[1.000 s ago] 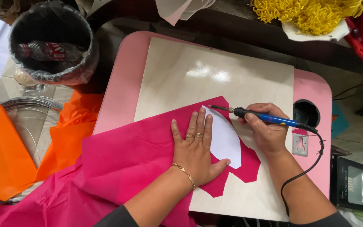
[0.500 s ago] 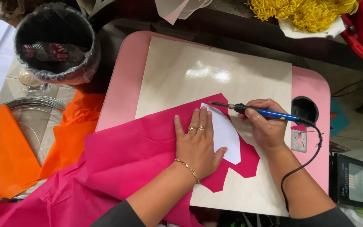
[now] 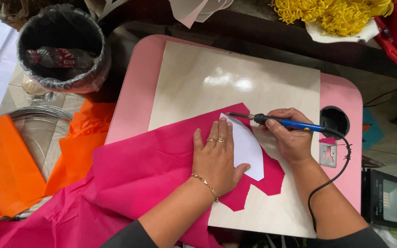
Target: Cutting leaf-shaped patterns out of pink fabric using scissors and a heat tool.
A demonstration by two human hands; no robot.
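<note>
Two hands in play, the left hand (image 3: 217,158) and the right hand (image 3: 289,138). One blue-handled corded hot tool (image 3: 281,122), one white curved paper template (image 3: 245,147), one sheet of bright pink tissue paper (image 3: 148,174). One pale plywood board (image 3: 235,78) on one pink counter (image 3: 134,96). Two gold rings (image 3: 216,140), one gold bracelet (image 3: 204,183). One black-lined bin (image 3: 60,50) with one plastic bottle (image 3: 58,57) inside.

Your pink desk (image 3: 136,92) carries a pale wooden board (image 3: 235,78) (glossy), with magenta fabric (image 3: 148,170) draped over its left edge.
</note>
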